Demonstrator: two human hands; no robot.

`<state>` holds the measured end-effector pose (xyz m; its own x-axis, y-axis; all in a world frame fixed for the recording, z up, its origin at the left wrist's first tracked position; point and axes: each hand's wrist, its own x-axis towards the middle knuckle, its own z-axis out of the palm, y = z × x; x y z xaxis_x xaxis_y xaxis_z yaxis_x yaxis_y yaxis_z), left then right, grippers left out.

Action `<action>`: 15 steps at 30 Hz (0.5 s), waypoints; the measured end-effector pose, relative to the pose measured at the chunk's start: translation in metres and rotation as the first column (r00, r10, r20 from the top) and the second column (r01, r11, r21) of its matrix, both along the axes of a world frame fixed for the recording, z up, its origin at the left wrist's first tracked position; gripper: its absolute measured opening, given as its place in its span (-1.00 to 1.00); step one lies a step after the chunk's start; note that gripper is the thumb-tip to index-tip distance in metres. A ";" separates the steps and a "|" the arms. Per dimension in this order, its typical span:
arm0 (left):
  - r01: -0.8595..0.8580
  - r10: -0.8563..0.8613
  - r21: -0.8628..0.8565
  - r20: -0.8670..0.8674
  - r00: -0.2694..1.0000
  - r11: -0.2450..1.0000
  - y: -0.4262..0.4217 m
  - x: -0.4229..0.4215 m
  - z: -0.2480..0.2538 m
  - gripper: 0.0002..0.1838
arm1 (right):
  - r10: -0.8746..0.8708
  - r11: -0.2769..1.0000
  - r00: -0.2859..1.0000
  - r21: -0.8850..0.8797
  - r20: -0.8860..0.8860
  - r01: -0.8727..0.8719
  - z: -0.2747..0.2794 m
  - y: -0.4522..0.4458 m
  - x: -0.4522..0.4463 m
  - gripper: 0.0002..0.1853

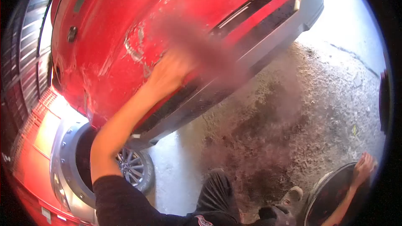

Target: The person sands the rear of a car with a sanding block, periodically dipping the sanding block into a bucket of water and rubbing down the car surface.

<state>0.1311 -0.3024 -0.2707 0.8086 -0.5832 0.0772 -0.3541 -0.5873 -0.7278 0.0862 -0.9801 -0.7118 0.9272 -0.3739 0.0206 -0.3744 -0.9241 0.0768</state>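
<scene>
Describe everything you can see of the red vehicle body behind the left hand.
The red vehicle body fills the upper part of the view, slanting and cut off at the top edge. It looks like glossy painted metal, with whitish scuffs across the middle. A small dark fitting sits toward its left side, and a grey bumper-like strip runs along its lower right. The left hand is in front of it with a dark, blurred item; blur hides whether either touches it.

I see rough, gritty floor point(324, 104) with dark patches, a crack point(354, 55) at upper right. Ribbed sheeting point(32, 31) stands left. White glare washes the floor's far end.
</scene>
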 end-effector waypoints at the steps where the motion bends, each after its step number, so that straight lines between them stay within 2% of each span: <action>1: -0.030 0.029 0.008 0.016 0.999 1.000 0.002 -0.016 0.002 -0.22 | -0.004 1.000 1.000 0.027 0.014 0.003 -0.002 0.002 0.002 -0.52; 3: -0.103 0.103 0.011 0.047 0.994 0.995 0.007 -0.039 0.002 -0.21 | -0.026 0.996 0.999 0.087 0.041 0.022 -0.005 0.005 0.002 -0.52; 6: 0.039 -0.044 -0.118 -0.038 0.998 0.992 -0.027 0.026 0.002 -0.26 | -0.021 0.993 0.996 0.117 0.088 0.010 -0.008 0.003 0.011 -0.52; 9: 0.162 -0.163 -0.122 -0.003 0.987 0.979 -0.047 0.058 -0.006 -0.28 | 0.036 0.999 0.995 0.018 0.094 -0.038 -0.017 -0.014 0.012 -0.53; 10: 0.104 -0.106 -0.141 -0.007 0.994 0.984 -0.042 0.043 -0.008 -0.28 | 0.035 0.999 0.995 -0.011 0.096 -0.034 -0.019 -0.013 0.012 -0.54; 13: -0.028 0.025 -0.135 -0.028 0.999 0.990 -0.009 -0.023 -0.001 -0.26 | 0.079 0.996 0.961 -0.064 0.266 -0.064 -0.052 -0.018 0.003 -0.55; 15: -0.105 0.103 -0.124 -0.025 0.994 0.987 0.004 -0.045 -0.003 -0.26 | 0.056 0.998 0.947 -0.044 0.315 -0.044 -0.062 -0.019 0.007 -0.55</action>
